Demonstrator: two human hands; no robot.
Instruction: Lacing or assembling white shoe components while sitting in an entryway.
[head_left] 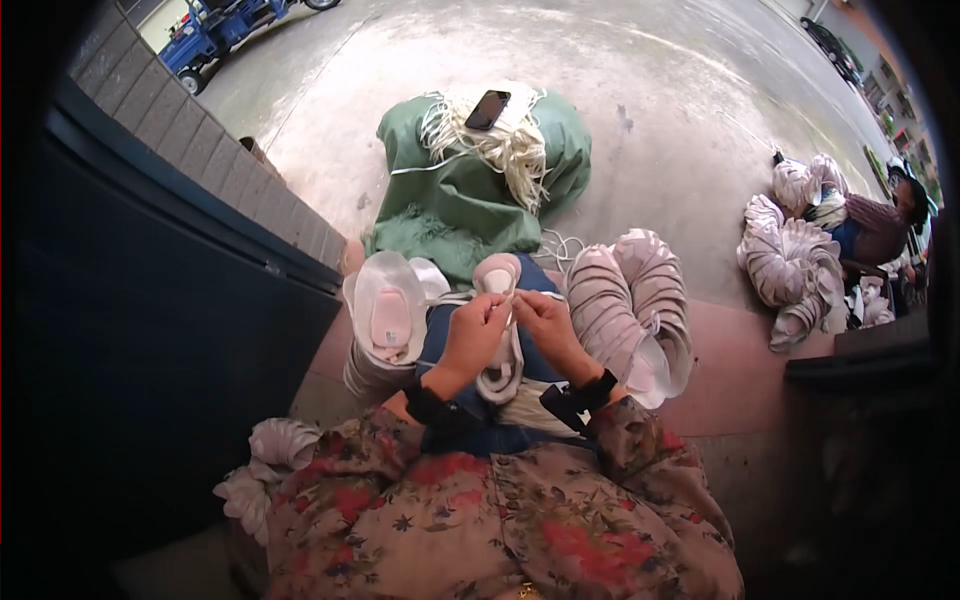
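A pale pink and white shoe (pixel 497 270) lies on my lap, toe pointing away from me and heel opening toward my body. Over its middle, my left hand (pixel 476 332) and my right hand (pixel 549 326) meet with fingertips pinched together. Between them runs a thin white shoelace (pixel 513 296), partly hidden by the fingers. Pale loose laces (pixel 545 403) lie across my lap below the shoe. Beside my left knee, another pale shoe (pixel 388 315) with a pink insole sits on top of a stack.
Tightly nested pale shoes (pixel 630 300) stand in curved rows on my right. Ahead is a green sack (pixel 450 215) topped with white laces (pixel 515 150) and a phone (pixel 487 110). A dark door (pixel 170 300) is on the left. Another person (pixel 885 225) sits far right among more shoes.
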